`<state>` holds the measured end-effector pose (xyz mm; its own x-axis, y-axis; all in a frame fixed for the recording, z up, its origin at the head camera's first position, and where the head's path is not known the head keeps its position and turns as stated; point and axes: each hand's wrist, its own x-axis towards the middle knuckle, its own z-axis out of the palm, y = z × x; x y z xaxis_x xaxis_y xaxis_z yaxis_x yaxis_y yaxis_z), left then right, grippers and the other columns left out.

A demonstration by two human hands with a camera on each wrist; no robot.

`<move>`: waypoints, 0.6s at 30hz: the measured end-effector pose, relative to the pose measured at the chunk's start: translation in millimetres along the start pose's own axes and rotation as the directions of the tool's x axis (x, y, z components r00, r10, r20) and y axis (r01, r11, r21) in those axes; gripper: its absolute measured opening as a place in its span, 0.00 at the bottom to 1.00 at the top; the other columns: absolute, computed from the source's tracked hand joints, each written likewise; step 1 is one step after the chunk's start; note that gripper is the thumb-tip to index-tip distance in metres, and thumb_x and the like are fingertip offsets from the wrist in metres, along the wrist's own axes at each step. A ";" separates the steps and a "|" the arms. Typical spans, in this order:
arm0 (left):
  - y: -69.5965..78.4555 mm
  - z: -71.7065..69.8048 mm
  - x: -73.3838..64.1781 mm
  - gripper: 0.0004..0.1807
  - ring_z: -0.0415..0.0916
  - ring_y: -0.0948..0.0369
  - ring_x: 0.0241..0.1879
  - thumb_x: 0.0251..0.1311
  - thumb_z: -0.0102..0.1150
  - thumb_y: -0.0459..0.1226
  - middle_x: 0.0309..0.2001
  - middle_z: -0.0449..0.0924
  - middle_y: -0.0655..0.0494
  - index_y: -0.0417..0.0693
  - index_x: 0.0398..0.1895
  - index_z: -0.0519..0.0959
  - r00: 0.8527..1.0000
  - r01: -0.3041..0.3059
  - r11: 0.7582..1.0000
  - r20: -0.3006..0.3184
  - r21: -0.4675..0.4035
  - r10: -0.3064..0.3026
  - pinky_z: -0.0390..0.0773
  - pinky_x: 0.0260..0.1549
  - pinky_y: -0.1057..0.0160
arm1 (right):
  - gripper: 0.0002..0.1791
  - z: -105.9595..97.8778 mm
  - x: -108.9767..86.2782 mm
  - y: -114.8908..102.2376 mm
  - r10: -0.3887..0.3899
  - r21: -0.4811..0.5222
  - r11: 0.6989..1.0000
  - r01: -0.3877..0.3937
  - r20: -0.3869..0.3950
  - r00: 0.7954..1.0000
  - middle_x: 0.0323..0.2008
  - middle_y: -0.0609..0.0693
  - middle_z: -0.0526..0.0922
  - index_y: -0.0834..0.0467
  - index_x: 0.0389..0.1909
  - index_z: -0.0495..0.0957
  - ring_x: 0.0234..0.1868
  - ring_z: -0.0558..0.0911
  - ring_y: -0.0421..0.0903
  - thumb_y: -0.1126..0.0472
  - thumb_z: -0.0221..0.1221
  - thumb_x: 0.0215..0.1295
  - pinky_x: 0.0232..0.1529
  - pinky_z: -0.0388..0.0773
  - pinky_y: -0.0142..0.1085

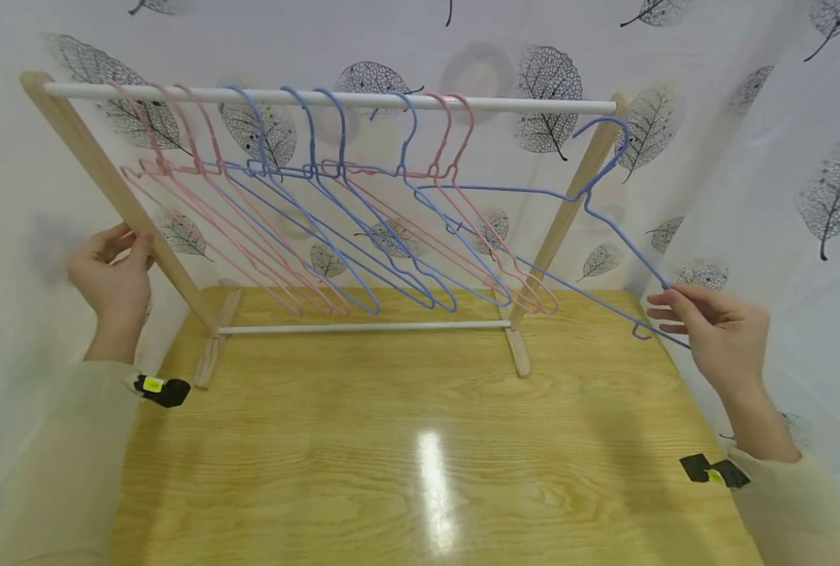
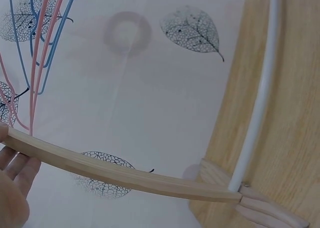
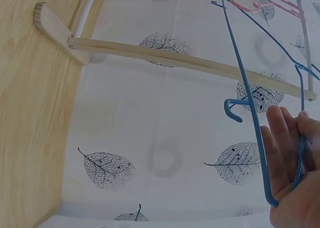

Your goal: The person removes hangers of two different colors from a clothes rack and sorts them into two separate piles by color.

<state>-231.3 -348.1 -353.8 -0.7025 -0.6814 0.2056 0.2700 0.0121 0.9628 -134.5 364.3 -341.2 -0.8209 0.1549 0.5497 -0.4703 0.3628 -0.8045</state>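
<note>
Cropped sleeves (image 1: 59, 464), partly hidden blue hanger (image 1: 586, 192)

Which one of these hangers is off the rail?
The rightmost blue hanger, held by the right hand: its hook sits clear of the white rail, whereas the other hangers, pink and blue, hang from it by their hooks.

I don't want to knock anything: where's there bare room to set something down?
The tabletop in front of the rack's lower bar, between the two sleeves, is bare. The upper rail is crowded with pink hangers and blue hangers, except between the rightmost pink one and the right post, near which the right hand holds another blue hanger.
</note>
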 end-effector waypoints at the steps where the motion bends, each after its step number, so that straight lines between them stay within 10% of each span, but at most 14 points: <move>1: 0.1 0.1 -0.3 0.11 0.85 0.73 0.22 0.59 0.75 0.30 0.30 0.85 0.65 0.46 0.45 0.90 1.000 -0.005 1.000 0.001 0.005 0.005 0.88 0.31 0.80 | 0.10 -1.8 -3.4 1.4 0.012 -0.009 1.000 -0.012 0.007 1.000 0.33 0.38 0.93 0.78 0.48 0.84 0.31 0.92 0.33 0.75 0.61 0.71 0.33 0.89 0.25; 13: -0.4 2.0 -0.7 0.12 0.85 0.75 0.24 0.60 0.74 0.32 0.31 0.84 0.66 0.47 0.47 0.90 1.000 -0.005 0.999 -0.010 0.039 0.006 0.86 0.32 0.82 | 0.10 -15.0 -36.3 26.7 0.059 0.086 0.994 -0.074 0.157 0.986 0.35 0.42 0.94 0.74 0.49 0.85 0.29 0.92 0.38 0.78 0.57 0.73 0.34 0.91 0.28; 18: -2.2 0.7 0.0 0.11 0.85 0.75 0.24 0.60 0.74 0.32 0.30 0.85 0.67 0.47 0.46 0.91 1.000 -0.011 0.999 -0.017 0.038 0.012 0.87 0.31 0.81 | 0.09 -11.5 -46.7 36.0 0.075 -0.031 0.997 -0.071 0.206 0.976 0.35 0.37 0.92 0.72 0.47 0.84 0.32 0.92 0.34 0.78 0.56 0.74 0.36 0.91 0.28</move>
<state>-232.4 -347.6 -355.7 -0.6881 -0.6934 0.2138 0.2528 0.0471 0.9664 -109.4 380.7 -393.2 -0.9031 -0.0109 0.4293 -0.4010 0.3792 -0.8339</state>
